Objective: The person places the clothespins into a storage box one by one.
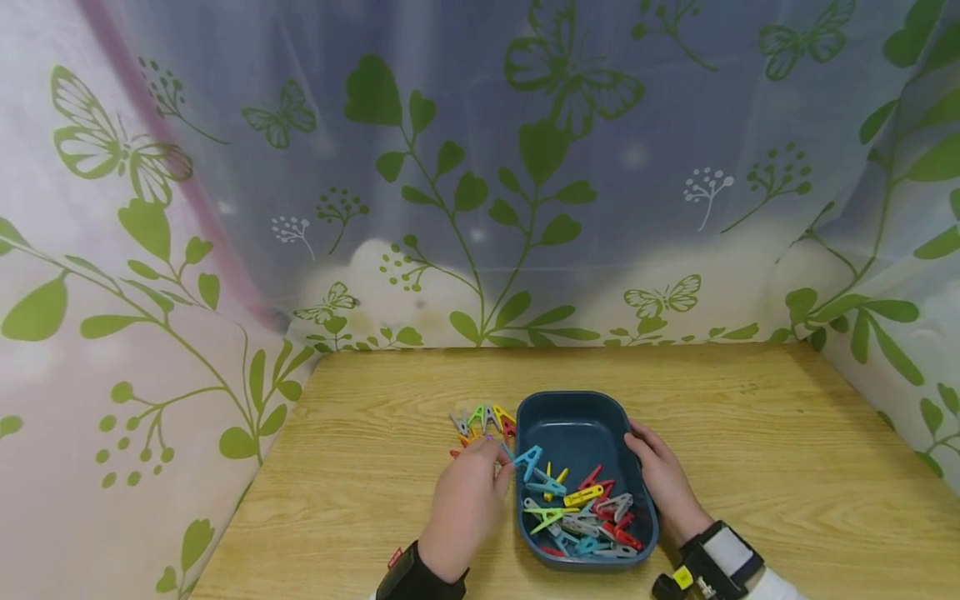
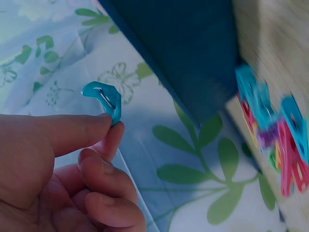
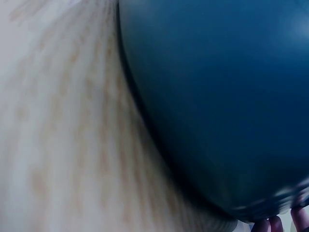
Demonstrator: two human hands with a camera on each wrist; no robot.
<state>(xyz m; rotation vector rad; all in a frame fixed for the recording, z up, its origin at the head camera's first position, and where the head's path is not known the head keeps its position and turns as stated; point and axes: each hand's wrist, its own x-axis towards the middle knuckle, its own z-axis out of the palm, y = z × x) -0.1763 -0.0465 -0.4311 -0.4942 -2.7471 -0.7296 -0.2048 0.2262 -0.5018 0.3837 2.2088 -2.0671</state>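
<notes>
My left hand is at the left side of a dark blue bin. Between thumb and forefinger it pinches a light blue clothespin, which in the head view overlaps the bin's left rim. Gripping the bin's right side is my right hand, its fingertips against the outer wall in the right wrist view. Inside the bin, mostly in its near half, lie several clothespins in red, yellow, grey, blue and green, among them a yellow clothespin. Just beyond my left hand is a loose group of clothespins, partly hidden by it.
The bin and the loose clothespins are on a light wooden table. A curtain printed with green leaves and butterflies hangs behind the table and along both sides. Each wrist wears a black strap.
</notes>
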